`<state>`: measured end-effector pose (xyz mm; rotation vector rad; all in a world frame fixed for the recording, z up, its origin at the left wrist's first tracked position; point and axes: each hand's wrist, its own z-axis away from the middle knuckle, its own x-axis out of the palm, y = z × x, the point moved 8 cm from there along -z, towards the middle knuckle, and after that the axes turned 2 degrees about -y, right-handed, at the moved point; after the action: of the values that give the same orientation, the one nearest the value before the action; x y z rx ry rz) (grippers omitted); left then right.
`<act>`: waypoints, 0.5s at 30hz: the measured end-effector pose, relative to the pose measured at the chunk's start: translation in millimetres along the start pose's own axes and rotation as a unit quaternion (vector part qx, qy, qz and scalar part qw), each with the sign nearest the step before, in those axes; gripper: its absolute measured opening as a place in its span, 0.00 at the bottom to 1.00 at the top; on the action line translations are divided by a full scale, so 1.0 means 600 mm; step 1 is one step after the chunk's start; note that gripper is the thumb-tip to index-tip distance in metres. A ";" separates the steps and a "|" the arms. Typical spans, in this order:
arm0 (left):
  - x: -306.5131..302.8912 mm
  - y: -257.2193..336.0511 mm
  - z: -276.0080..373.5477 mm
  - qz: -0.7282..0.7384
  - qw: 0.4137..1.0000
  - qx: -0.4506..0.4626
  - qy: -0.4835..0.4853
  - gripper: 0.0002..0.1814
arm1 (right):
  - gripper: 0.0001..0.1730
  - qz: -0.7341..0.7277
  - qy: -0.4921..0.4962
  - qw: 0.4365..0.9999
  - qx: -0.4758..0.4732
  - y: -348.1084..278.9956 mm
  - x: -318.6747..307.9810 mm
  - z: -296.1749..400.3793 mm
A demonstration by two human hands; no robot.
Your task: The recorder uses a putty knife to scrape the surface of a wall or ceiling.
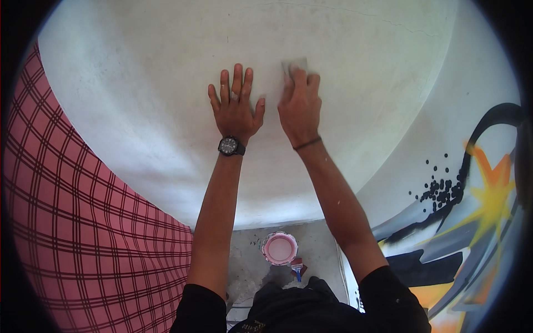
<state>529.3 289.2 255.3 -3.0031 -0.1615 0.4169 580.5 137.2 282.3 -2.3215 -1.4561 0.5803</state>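
Observation:
My left hand [235, 106] lies flat against the off-white wall [166, 83] with its fingers spread. It holds nothing, and a black watch [228, 146] circles the wrist. To its right, my right hand [300, 104] presses a small greyish sheet [300, 62] to the wall. The fingers cover most of that sheet, and motion blur hides its exact kind. A thin dark band [307, 143] is around my right wrist. A fine crack [366, 14] runs across the wall above both hands.
Pink plaid fabric [104, 216] hangs along the left side. On the right, an adjoining wall carries a painted mural [445, 233]. A pink-and-white paint bucket [280, 248] stands on the concrete floor [245, 266] below, beside a blue-handled paintbrush [297, 268] lying on a reddish-brown piece.

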 end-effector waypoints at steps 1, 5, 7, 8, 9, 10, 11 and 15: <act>0.001 -0.003 0.002 0.002 1.000 0.000 -0.001 0.35 | 0.12 0.007 0.007 1.000 -0.026 -0.025 0.000 -0.022; 0.002 -0.005 0.000 0.011 1.000 -0.006 0.005 0.34 | 0.13 0.009 -0.028 0.999 0.026 -0.037 0.003 -0.038; 0.003 -0.005 0.000 0.012 1.000 -0.003 0.003 0.34 | 0.13 0.038 -0.010 0.999 -0.001 -0.035 0.005 -0.021; 0.001 -0.006 0.002 0.011 1.000 -0.004 0.005 0.34 | 0.14 0.063 0.006 0.998 -0.030 -0.036 0.006 -0.008; 0.001 -0.008 0.002 0.009 1.000 -0.005 0.008 0.34 | 0.14 0.067 0.009 0.997 -0.029 -0.026 0.007 0.012; 0.000 -0.008 0.002 0.013 1.000 -0.004 0.008 0.34 | 0.14 0.067 -0.017 0.998 -0.010 -0.012 0.008 0.035; 0.000 -0.008 0.002 0.006 1.000 -0.004 0.005 0.34 | 0.14 0.068 -0.044 0.997 0.009 0.002 0.015 0.050; 0.000 -0.005 0.000 0.002 1.000 -0.019 0.004 0.34 | 0.15 0.051 -0.039 0.997 0.037 0.008 0.016 0.050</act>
<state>529.2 292.0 255.9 -3.0429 -0.1645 0.4070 572.9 145.6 252.6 -2.3488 -1.3320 0.7487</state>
